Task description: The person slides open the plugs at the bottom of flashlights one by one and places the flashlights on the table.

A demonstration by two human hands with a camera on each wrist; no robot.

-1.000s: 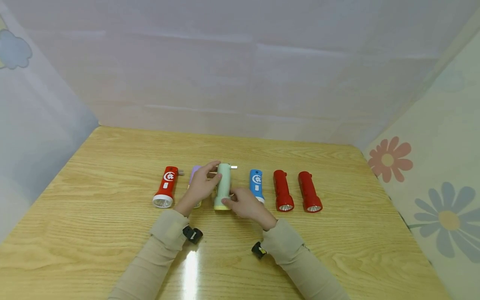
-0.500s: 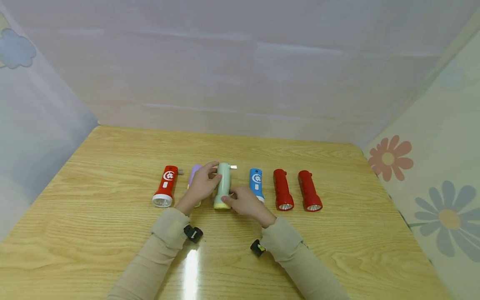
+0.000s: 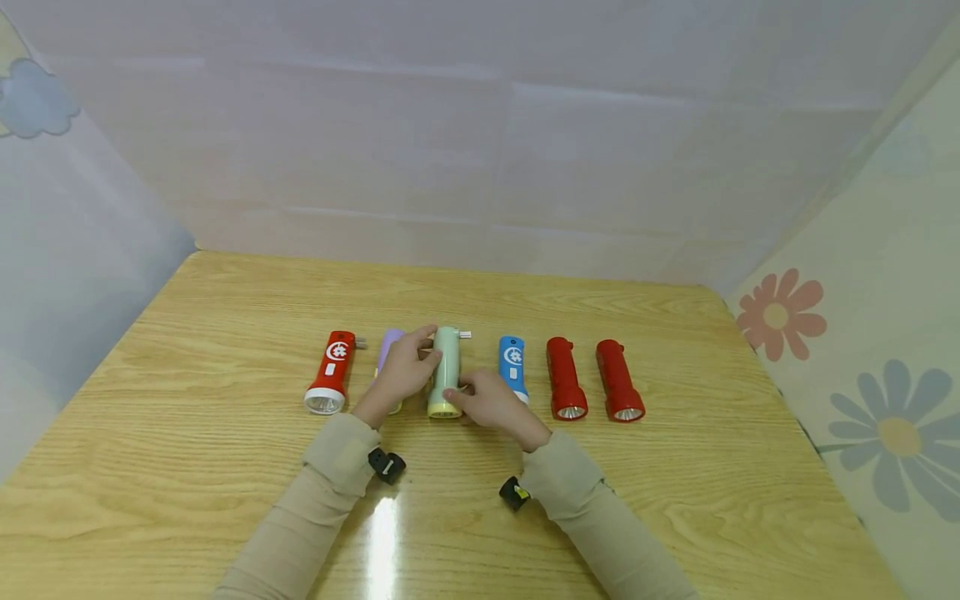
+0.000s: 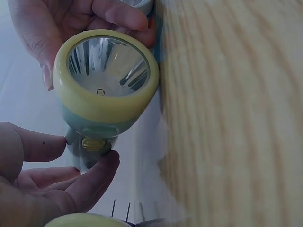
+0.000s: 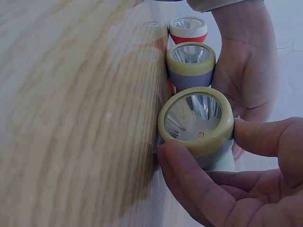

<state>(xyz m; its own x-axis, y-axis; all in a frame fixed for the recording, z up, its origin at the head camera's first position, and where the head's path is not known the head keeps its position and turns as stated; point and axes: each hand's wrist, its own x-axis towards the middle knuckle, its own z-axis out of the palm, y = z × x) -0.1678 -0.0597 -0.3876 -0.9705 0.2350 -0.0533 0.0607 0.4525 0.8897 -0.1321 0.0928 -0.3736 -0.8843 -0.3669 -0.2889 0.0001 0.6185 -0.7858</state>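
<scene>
A pale green flashlight (image 3: 446,367) with a yellow head ring lies between both hands, lens toward the person, metal plug prongs sticking out right at its tail. My left hand (image 3: 405,367) pinches its body near the tail; in the left wrist view, thumb and fingers (image 4: 97,182) sit either side beside a yellow switch. With thumb and fingers, my right hand (image 3: 491,404) grips the head end, and the right wrist view shows its fingertips at the yellow rim (image 5: 196,127). Partly hidden behind the left hand is a purple flashlight (image 3: 389,343) with a yellow ring.
On the wooden table (image 3: 225,467), a red flashlight with a white head (image 3: 332,375) lies farthest left, prongs out. Right of the hands lie a blue flashlight (image 3: 513,362) and two all-red flashlights, one nearer (image 3: 566,379) and one farther right (image 3: 619,382). A pale wall covering (image 3: 480,167) rises behind.
The green flashlight has rolled slightly, so its prongs show at a different angle and more of its lens end faces the person. Both hands keep nearly the same place on it.
</scene>
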